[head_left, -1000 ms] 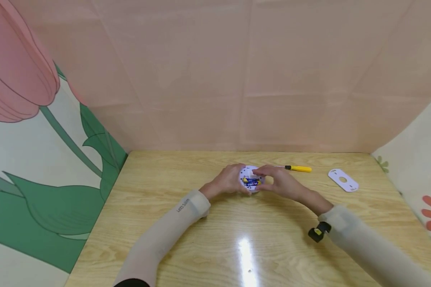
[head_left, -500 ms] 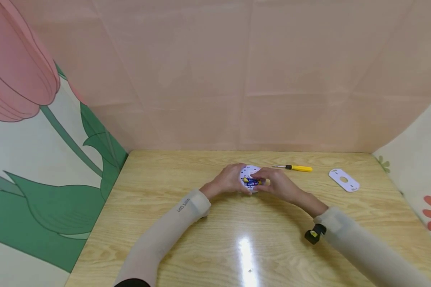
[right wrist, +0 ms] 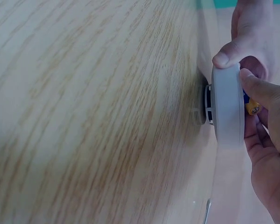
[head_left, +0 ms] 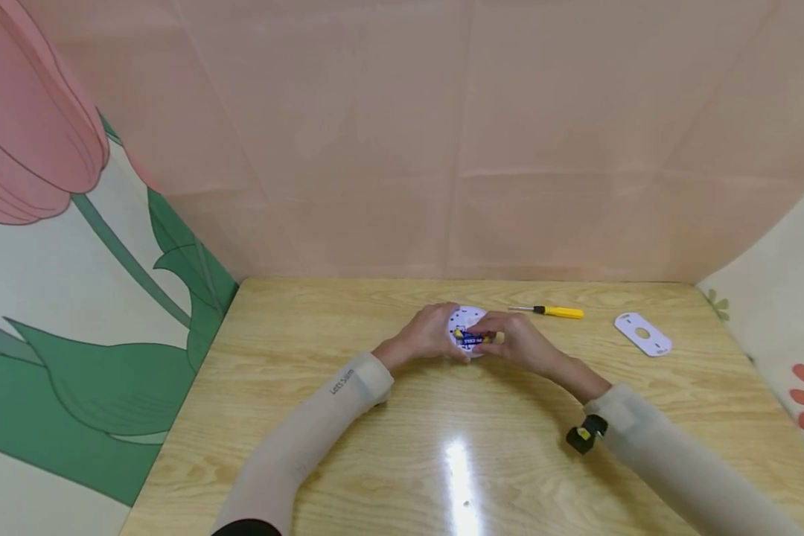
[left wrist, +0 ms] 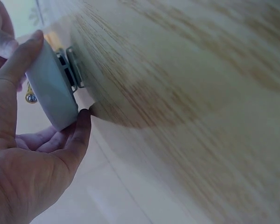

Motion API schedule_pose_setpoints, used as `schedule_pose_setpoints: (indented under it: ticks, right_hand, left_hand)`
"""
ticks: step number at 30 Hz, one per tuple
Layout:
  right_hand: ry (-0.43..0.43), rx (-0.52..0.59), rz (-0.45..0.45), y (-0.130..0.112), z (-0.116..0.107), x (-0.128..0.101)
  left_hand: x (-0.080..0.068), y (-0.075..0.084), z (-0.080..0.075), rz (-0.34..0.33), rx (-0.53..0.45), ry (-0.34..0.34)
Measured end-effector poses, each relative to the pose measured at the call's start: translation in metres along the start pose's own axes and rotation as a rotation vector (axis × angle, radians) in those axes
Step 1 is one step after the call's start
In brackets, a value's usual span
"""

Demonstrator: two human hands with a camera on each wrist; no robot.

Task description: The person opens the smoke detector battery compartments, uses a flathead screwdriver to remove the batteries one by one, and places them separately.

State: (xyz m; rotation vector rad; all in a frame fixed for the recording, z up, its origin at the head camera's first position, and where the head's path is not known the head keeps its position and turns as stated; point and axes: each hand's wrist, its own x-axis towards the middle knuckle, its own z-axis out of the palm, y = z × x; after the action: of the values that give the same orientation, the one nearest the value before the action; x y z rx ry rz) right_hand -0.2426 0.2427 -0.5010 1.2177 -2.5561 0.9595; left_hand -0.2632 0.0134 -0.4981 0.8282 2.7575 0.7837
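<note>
Left hand (head_left: 427, 335) steadies the round white device (head_left: 467, 333); right hand (head_left: 517, 339) pinches its battery (head_left: 472, 339) — press squarely, keep the device flat on the desk (head_left: 402, 417)

In the head view both hands cover much of the round white device (head_left: 467, 327), and the battery (head_left: 472, 339) inside it is too small to read. The left hand (head_left: 429, 335) hides the device's left rim; the right hand (head_left: 519, 339) hides its right rim. The left wrist view cuts that hand off at the left and bottom edges. In the right wrist view the worktop (right wrist: 84, 116) is blurred, and the screwdriver (right wrist: 207, 211) shows only its tip.
</note>
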Motion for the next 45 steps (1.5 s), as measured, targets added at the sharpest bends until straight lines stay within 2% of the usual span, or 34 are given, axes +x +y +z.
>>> schedule_pose_setpoints:
  ticks: [12,22,30,34,41,45]
  right_hand:
    - [-0.022,0.048,0.033,0.004,-0.001,0.0]
    - [-0.081,0.075,0.05,0.004,-0.004,0.0]
    - [-0.069,0.111,0.045,0.007,-0.004,-0.002]
    - [-0.055,0.16,0.067,0.008,-0.005,-0.003]
    - [-0.01,0.335,0.085,0.012,-0.006,-0.005]
    - [0.001,0.401,0.129,0.015,-0.008,-0.007]
  left_hand:
    - [0.001,0.0,-0.001,0.008,-0.004,0.006]
    - [0.0,0.0,-0.001,-0.002,-0.003,-0.014]
    - [0.001,-0.001,-0.001,0.0,0.016,-0.01]
    - [0.001,-0.001,-0.001,-0.006,0.012,-0.012]
    - [0.0,-0.001,-0.001,-0.006,-0.001,-0.017]
    - [0.001,-0.001,-0.001,-0.001,0.002,-0.012]
